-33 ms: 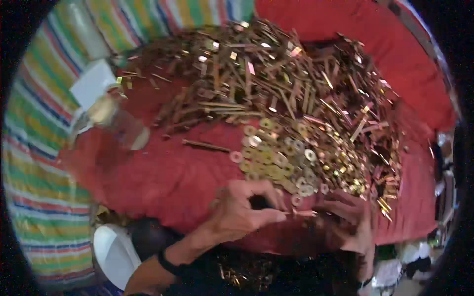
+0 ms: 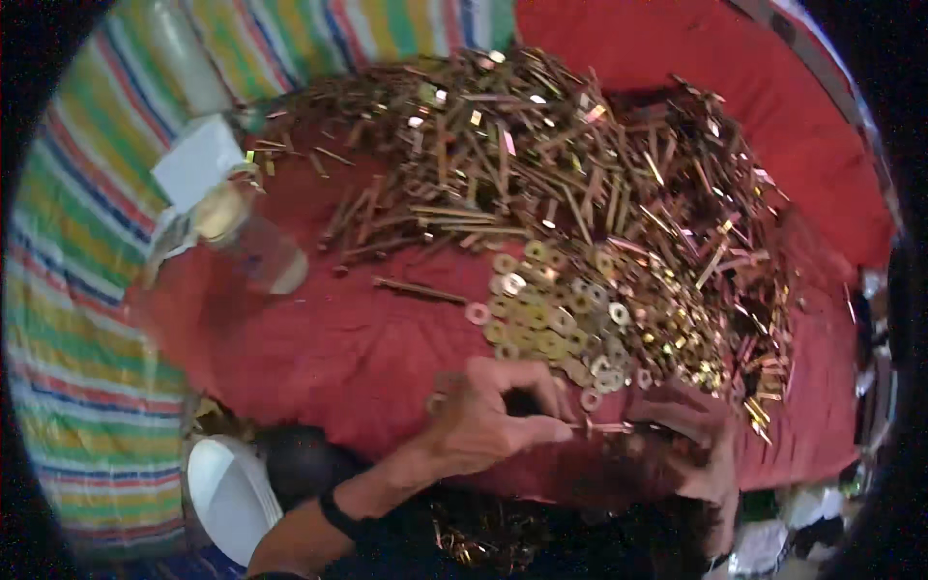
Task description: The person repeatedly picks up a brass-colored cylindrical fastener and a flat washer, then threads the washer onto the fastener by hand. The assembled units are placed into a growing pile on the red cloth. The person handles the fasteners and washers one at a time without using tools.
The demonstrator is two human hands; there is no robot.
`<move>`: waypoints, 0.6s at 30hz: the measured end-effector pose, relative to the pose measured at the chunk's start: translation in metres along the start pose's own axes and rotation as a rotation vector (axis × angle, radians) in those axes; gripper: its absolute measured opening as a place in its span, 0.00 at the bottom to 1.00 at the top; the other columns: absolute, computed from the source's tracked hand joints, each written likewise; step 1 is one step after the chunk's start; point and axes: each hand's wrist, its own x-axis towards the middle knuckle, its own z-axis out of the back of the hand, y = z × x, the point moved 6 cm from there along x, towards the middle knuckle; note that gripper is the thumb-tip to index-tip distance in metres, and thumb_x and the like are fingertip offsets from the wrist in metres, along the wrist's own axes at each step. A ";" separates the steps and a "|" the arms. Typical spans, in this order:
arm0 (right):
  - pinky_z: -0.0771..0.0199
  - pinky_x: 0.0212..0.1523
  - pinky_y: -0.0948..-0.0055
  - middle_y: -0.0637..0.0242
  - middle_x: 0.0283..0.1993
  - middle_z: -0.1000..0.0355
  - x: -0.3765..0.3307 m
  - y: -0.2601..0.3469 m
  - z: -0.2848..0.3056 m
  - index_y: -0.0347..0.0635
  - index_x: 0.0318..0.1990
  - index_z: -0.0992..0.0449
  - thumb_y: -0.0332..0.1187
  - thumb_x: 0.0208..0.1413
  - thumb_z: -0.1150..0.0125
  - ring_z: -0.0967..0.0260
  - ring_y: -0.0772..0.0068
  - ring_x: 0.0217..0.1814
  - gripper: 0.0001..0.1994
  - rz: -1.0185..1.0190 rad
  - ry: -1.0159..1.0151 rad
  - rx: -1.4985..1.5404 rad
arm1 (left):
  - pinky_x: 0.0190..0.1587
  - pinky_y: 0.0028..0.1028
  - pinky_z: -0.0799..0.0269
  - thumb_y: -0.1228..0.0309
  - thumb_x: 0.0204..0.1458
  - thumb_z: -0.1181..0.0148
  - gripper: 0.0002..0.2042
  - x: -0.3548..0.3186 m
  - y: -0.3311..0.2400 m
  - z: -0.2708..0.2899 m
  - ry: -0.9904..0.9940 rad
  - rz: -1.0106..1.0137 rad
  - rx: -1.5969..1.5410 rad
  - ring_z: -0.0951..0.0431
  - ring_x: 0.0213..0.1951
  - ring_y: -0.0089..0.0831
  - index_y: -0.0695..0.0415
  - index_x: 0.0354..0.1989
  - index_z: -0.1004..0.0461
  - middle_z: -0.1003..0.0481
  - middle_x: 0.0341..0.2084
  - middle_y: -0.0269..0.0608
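Observation:
My left hand [image 2: 503, 411] pinches a thin metal bolt [image 2: 611, 426] between thumb and forefinger, and the bolt points sideways to the right. A small raised ring, perhaps a washer, shows on it close to my left fingertips. At the bolt's other end is my right hand [image 2: 691, 435], its fingers blurred and dark, so its grip is unclear. Just beyond both hands lie a heap of flat washers [image 2: 551, 314] and a heap of small nuts [image 2: 677, 333]. One long bolt [image 2: 420, 289] lies apart on the red cloth [image 2: 367, 338].
A large pile of long bolts [image 2: 503, 145] covers the back. At left stand a clear jar [image 2: 271, 256] and a white box [image 2: 198, 159] near a striped sheet [image 2: 77, 358]. White stacked containers [image 2: 227, 493] sit low at left. More metal pieces [image 2: 483, 532] lie below my hands.
The whole view has shifted slightly, so things appear a little further right and down. More of the bolt shows between my hands. My left hand keeps its pinch.

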 end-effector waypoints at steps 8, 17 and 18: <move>0.30 0.69 0.55 0.55 0.68 0.31 -0.003 -0.010 -0.011 0.33 0.60 0.24 0.51 0.40 0.19 0.30 0.56 0.67 0.42 -0.029 0.426 -0.188 | 0.42 0.28 0.28 0.65 0.58 0.35 0.10 -0.001 0.014 -0.024 0.058 0.007 -0.181 0.22 0.38 0.25 0.60 0.35 0.21 0.22 0.30 0.33; 0.20 0.47 0.60 0.60 0.49 0.21 -0.004 0.037 -0.058 0.38 0.47 0.18 0.31 0.47 0.29 0.22 0.52 0.50 0.17 0.674 0.280 -0.523 | 0.22 0.24 0.26 0.54 0.69 0.48 0.21 -0.019 0.036 -0.056 0.179 0.618 -1.091 0.20 0.24 0.25 0.62 0.48 0.21 0.19 0.33 0.40; 0.19 0.46 0.59 0.59 0.49 0.22 -0.005 0.041 -0.047 0.37 0.47 0.18 0.30 0.48 0.29 0.22 0.51 0.49 0.17 0.620 0.244 -0.452 | 0.21 0.24 0.27 0.56 0.68 0.47 0.20 -0.018 0.035 -0.054 0.225 0.598 -1.023 0.20 0.23 0.25 0.63 0.50 0.21 0.19 0.32 0.41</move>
